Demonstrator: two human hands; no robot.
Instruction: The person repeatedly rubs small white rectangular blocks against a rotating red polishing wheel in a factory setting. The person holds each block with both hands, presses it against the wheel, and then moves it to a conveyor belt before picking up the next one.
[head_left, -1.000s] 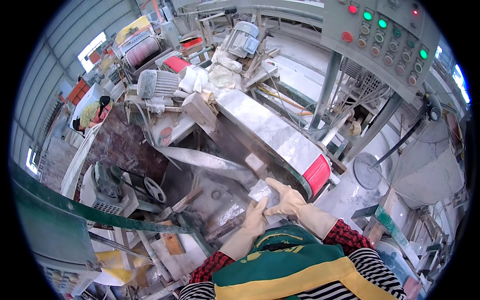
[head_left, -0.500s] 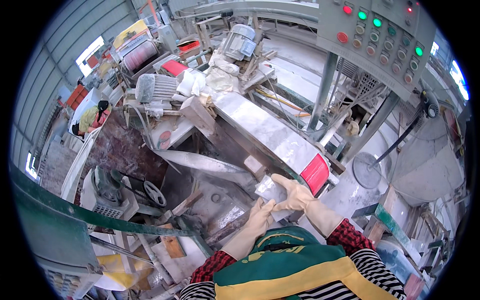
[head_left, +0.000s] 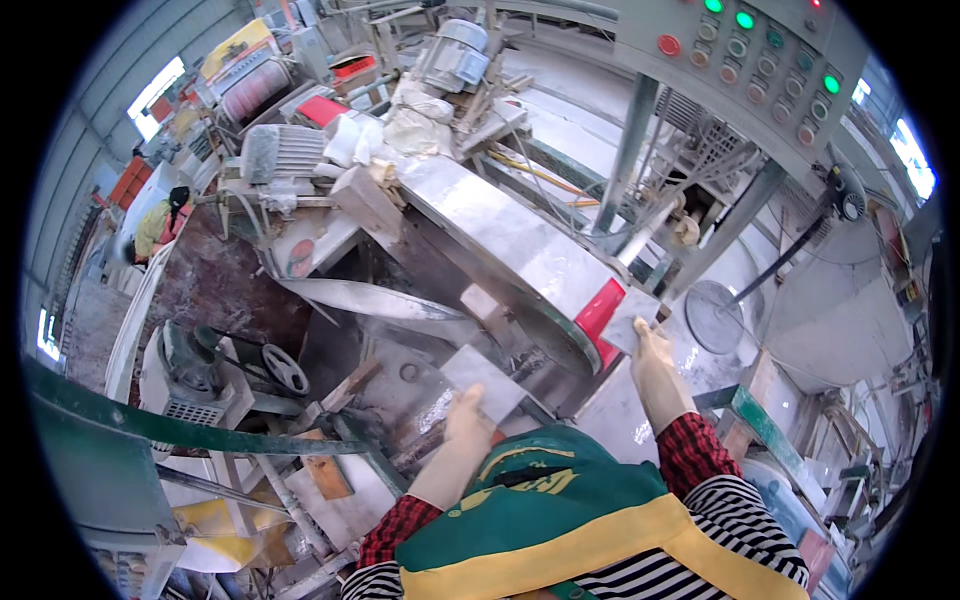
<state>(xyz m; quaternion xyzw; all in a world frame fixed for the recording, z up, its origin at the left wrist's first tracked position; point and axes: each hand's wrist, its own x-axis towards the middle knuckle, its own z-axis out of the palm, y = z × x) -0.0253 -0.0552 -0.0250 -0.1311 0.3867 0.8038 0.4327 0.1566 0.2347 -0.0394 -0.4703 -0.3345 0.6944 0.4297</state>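
Note:
My left hand (head_left: 468,428), in a cream rubber glove, is closed on the near edge of a flat, pale square tile (head_left: 484,378). It is low in front of me, over the wet metal surface. To the right, my right hand (head_left: 655,368), gloved alike, grips a second pale tile (head_left: 626,318) by its near edge. That tile is beside the red end (head_left: 600,305) of a long white machine cover (head_left: 500,220). Whether it touches the cover, I cannot tell. A small pale block (head_left: 484,302) sits beyond the left tile, by the machine's near side.
A grey control panel (head_left: 745,70) with lit buttons hangs at the upper right. A green metal bar (head_left: 200,428) crosses on the left, near a handwheel (head_left: 285,370). A green frame (head_left: 760,430) stands at my right. Another person (head_left: 165,222) bends over at the far left.
My hands were together at pale tile pieces in front of me. They have parted: the left moved left with one tile, the right moved up and right with another. The view shifted slightly.

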